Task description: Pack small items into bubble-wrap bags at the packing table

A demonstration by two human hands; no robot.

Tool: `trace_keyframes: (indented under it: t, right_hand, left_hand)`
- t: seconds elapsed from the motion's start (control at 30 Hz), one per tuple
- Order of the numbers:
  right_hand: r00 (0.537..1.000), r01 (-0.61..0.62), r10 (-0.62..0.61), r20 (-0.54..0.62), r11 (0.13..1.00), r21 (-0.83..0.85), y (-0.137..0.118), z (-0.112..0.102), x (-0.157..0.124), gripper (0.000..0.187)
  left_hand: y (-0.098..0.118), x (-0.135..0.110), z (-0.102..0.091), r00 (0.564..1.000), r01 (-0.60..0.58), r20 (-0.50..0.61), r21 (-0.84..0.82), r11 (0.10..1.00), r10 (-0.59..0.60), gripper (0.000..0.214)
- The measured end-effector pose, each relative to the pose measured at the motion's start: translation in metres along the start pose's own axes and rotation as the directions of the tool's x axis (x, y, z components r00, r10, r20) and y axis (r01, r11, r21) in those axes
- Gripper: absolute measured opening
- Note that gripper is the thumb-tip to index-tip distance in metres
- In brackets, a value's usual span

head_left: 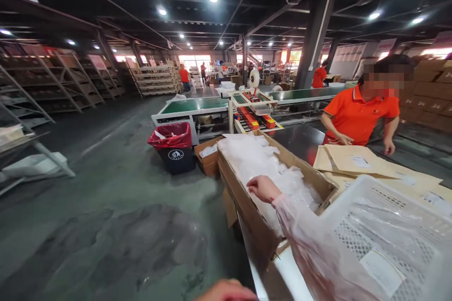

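My right hand (263,188) reaches over a long cardboard carton (243,197) filled with white, translucent bubble wrap (254,155). Its fingers are loosely bent with the tips slightly apart, close above the wrap, and I see nothing held in them. A pale pink, sheer sleeve (296,225) covers that arm. Only the top of my left hand (228,291) shows at the bottom edge; its fingers are mostly cut off. Right of the carton stands a white plastic basket (339,202) with clear plastic bags and a labelled packet (383,270) inside.
Padded yellow mailers (363,157) lie behind the basket, near a person in an orange shirt (363,113). Ahead stand a carton-sealing machine (252,108) and green conveyor (197,105). A red-lined bin (174,162) and an open box (208,169) sit on the floor.
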State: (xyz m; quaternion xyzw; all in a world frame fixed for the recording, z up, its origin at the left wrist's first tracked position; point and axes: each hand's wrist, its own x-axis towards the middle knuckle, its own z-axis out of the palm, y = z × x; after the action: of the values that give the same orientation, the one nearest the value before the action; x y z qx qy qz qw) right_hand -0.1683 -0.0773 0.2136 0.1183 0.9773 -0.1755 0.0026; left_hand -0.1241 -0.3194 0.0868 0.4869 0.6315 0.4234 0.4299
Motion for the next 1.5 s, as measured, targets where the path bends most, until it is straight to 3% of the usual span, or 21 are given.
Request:
trace_keyframes:
  t: [0.03, 0.1, 0.23, 0.33, 0.4, 0.47, 0.53, 0.7, 0.77, 0.83, 0.9, 1.0, 1.1, 1.23, 1.3, 1.37, 1.43, 1.47, 1.5]
  right_hand:
    - [1.0, 0.01, -0.011, 0.021, 0.999, 0.044, 0.004, -0.001, -0.001, 0.021]
    - [0.999, 0.006, -0.011, 0.044, 0.992, 0.129, 0.009, -0.001, -0.003, 0.022]
    - [1.0, 0.008, -0.012, 0.016, 0.975, 0.222, 0.015, 0.003, -0.008, 0.016]
    - [1.0, 0.027, -0.019, -0.023, 0.912, 0.41, 0.019, 0.004, -0.013, 0.018]
    - [0.998, 0.035, -0.004, -0.062, 0.861, 0.507, 0.021, 0.006, -0.016, 0.019]
    - [0.995, 0.034, 0.021, -0.094, 0.838, 0.544, 0.021, 0.01, -0.018, 0.024]
    - [0.992, 0.025, 0.053, -0.118, 0.816, 0.577, 0.02, 0.013, -0.019, 0.031]
    - [0.988, 0.026, 0.059, -0.139, 0.84, 0.542, 0.013, 0.017, -0.023, 0.038]
    - [0.966, 0.099, 0.03, -0.258, 0.876, 0.473, 0.006, 0.019, -0.029, 0.035]
    - [0.904, 0.219, -0.067, -0.421, 0.92, 0.325, -0.004, 0.022, -0.04, 0.032]
    - [0.828, 0.332, -0.233, -0.51, 0.937, 0.112, -0.016, 0.027, -0.053, 0.031]
    - [0.722, 0.456, -0.444, -0.531, 0.882, -0.117, -0.032, 0.039, -0.076, 0.03]
    - [0.661, 0.546, -0.519, -0.542, 0.828, -0.128, -0.047, 0.051, -0.1, 0.029]
    - [0.752, 0.557, -0.521, -0.404, 0.83, -0.034, -0.065, 0.041, -0.137, 0.022]
    - [0.778, 0.503, -0.515, -0.36, 0.854, -0.134, -0.069, 0.016, -0.149, 0.019]
    - [0.81, 0.365, -0.46, -0.363, 0.881, -0.302, -0.065, -0.016, -0.153, 0.03]
    - [0.913, 0.17, -0.289, -0.287, 0.91, -0.378, -0.049, -0.046, -0.151, 0.058]
    - [0.973, 0.083, -0.156, -0.172, 0.926, -0.369, -0.036, -0.056, -0.149, 0.065]
    - [1.0, 0.016, -0.023, -0.015, 0.941, -0.339, -0.021, -0.063, -0.149, 0.062]
  left_hand:
    - [0.006, -0.012, -0.012, 0.993, 0.01, -0.115, 0.033, 0.999, -0.006, 0.044]
    - [0.018, -0.03, -0.03, 0.936, 0.029, -0.352, 0.081, 0.996, 0.001, 0.043]
    - [0.034, -0.035, -0.044, 0.707, -0.006, -0.704, 0.083, 0.997, 0.063, 0.045]
    - [0.037, -0.026, -0.043, 0.545, -0.101, -0.837, -0.02, 0.995, 0.038, 0.045]
    - [0.035, -0.022, -0.041, 0.472, -0.126, -0.882, -0.056, 0.99, 0.01, 0.043]
    - [0.032, -0.02, -0.04, 0.426, -0.09, -0.904, -0.093, 0.992, -0.047, 0.047]
    - [0.029, -0.02, -0.04, 0.411, -0.035, -0.908, -0.111, 0.993, -0.087, 0.05]
    - [0.029, -0.023, -0.04, 0.424, 0.061, -0.905, 0.077, 0.995, 0.044, 0.039]
    - [0.033, -0.023, -0.04, 0.421, 0.079, -0.899, 0.169, 0.983, 0.121, 0.032]
    - [0.038, -0.022, -0.038, 0.405, 0.056, -0.904, 0.175, 0.983, 0.138, 0.03]
    - [0.043, -0.018, -0.036, 0.41, -0.011, -0.91, 0.058, 0.998, 0.057, 0.035]
    - [0.049, -0.006, -0.032, 0.474, -0.118, -0.876, -0.16, 0.98, -0.086, 0.048]
    - [0.052, 0.011, -0.026, 0.55, -0.167, -0.829, -0.23, 0.959, -0.103, 0.045]
    - [0.053, 0.026, -0.017, 0.669, -0.197, -0.743, -0.179, 0.964, -0.002, 0.039]
    - [0.055, 0.029, -0.011, 0.721, -0.212, -0.689, -0.129, 0.969, 0.066, 0.034]
    - [0.058, 0.031, -0.005, 0.783, -0.194, -0.612, -0.074, 0.978, 0.109, 0.03]
    - [0.063, 0.035, 0.002, 0.837, -0.186, -0.527, -0.018, 0.982, 0.149, 0.029]
    - [0.067, 0.038, 0.006, 0.856, -0.201, -0.484, 0.011, 0.979, 0.181, 0.028]
    - [0.07, 0.041, 0.01, 0.875, -0.221, -0.434, 0.037, 0.974, 0.215, 0.028]
